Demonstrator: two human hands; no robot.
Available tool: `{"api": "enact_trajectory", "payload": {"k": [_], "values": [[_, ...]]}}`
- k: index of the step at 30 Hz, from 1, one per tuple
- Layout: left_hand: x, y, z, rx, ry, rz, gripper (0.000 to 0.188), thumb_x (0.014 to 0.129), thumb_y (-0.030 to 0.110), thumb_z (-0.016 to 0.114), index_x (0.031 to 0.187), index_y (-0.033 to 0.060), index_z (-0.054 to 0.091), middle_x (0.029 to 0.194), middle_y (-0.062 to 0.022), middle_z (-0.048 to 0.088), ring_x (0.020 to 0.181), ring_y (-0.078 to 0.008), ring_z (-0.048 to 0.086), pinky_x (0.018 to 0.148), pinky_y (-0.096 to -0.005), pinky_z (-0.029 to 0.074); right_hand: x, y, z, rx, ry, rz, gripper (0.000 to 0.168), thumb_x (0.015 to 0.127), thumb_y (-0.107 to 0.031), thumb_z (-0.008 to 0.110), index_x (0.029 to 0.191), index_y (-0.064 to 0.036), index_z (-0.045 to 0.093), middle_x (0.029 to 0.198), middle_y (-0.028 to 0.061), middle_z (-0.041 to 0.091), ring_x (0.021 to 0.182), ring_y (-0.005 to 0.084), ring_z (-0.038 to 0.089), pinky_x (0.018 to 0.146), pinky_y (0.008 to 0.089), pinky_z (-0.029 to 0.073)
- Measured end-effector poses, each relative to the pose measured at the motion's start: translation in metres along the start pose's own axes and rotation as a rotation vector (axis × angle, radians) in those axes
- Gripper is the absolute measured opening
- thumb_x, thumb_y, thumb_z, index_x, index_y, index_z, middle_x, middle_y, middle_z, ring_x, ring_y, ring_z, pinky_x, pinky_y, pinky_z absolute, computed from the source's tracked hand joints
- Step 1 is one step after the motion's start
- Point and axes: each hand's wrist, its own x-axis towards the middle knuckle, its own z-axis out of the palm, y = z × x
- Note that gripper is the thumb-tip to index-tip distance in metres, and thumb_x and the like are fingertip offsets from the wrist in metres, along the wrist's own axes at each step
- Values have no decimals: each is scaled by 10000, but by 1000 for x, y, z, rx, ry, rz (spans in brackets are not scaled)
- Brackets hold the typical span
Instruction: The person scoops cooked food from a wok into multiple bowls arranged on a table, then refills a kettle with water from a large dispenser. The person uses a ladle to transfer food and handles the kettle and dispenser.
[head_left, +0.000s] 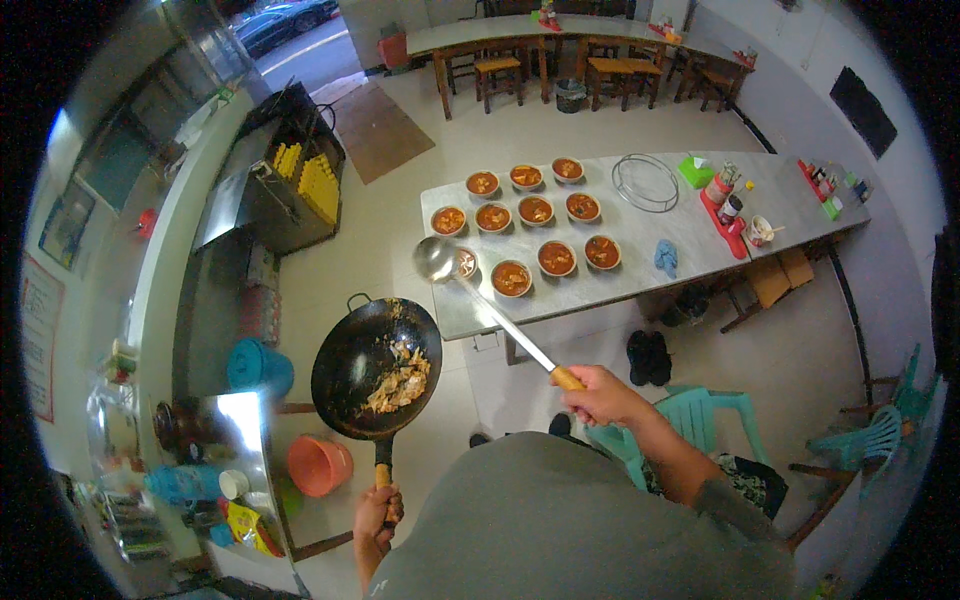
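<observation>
My left hand (380, 511) grips the wooden handle of a black wok (341, 375), which is held out beside the table's near left corner. Cooked food in pale brown pieces (401, 382) lies in the wok's right side. In my right hand (598, 396) is the wooden grip of a long metal ladle (517, 334). The ladle's round bowl (436, 259) hangs over the table's left edge and partly hides one bowl with paler contents (465, 263). Several bowls of red-orange soup (511, 278) with pieces in it stand in rough rows on the metal-topped table (465, 311).
A wire ring stand (645, 182), a blue cloth (665, 257), a green tissue box (696, 173) and a red condiment tray (721, 223) sit farther right on the table. Green plastic chairs (694, 420) stand at my right. An orange bucket (319, 466) and a blue bin (259, 367) are at left.
</observation>
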Motion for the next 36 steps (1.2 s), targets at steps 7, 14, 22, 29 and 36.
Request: {"api": "enact_trajectory", "payload": {"k": [7, 14, 22, 29, 36], "values": [[-8, 1, 4, -20, -8, -3, 139, 968, 127, 613, 915, 75, 497, 654, 22, 486, 486, -82, 441, 435, -241, 377, 27, -28, 36, -764, -31, -327, 320, 848, -177, 612, 1147, -61, 626, 928, 246, 691, 879, 451, 663, 787, 528, 526], [-13, -2, 9, -5, 6, -2, 133, 980, 129, 593, 903, 74, 501, 658, 16, 489, 487, -90, 442, 438, -245, 366, 42, -38, 41, -955, -117, -413, 223, 865, -194, 612, 1050, -69, 619, 896, 224, 684, 833, 441, 660, 743, 557, 512], [0, -14, 5, -27, 60, -30, 115, 973, 117, 587, 916, 67, 500, 631, 14, 482, 464, -106, 447, 406, -250, 347, 34, -56, 25, -993, -175, -385, 252, 859, -186, 619, 1092, -90, 628, 928, 209, 690, 862, 434, 659, 770, 554, 513], [-9, 1, 11, -23, 23, 13, 113, 945, 82, 603, 916, 60, 496, 635, -2, 484, 454, -107, 437, 399, -261, 355, 29, -53, 27, -994, -155, -390, 282, 844, -172, 622, 1119, -110, 635, 966, 197, 695, 909, 420, 657, 808, 549, 509], [-7, 2, 2, 9, -7, -26, 123, 943, 72, 609, 928, 65, 487, 654, 4, 478, 465, -92, 439, 407, -247, 363, 19, -49, 31, -963, -122, -390, 269, 828, -146, 633, 1094, -110, 635, 955, 187, 695, 907, 420, 656, 800, 543, 514]]}}
